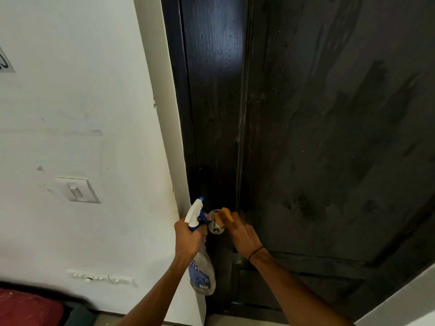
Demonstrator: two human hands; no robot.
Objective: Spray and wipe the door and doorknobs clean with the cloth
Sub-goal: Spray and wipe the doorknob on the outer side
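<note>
Gripping the neck of the clear plastic spray bottle with its white and blue trigger head, your left hand holds it upright just beside the round silver metal doorknob, nozzle toward the dark wooden door. Your right hand presses the folded orange cloth against the top of that doorknob, fingers curled over the cloth; a thin black band circles the wrist. The doorknob sits near the left edge of the door, close to the door's lower half. Streaked wipe marks and droplets show on the door panels. On the white wall left of the frame you have a white light switch and, lower, a white outlet strip. A red object lies at the bottom-left corner.
</note>
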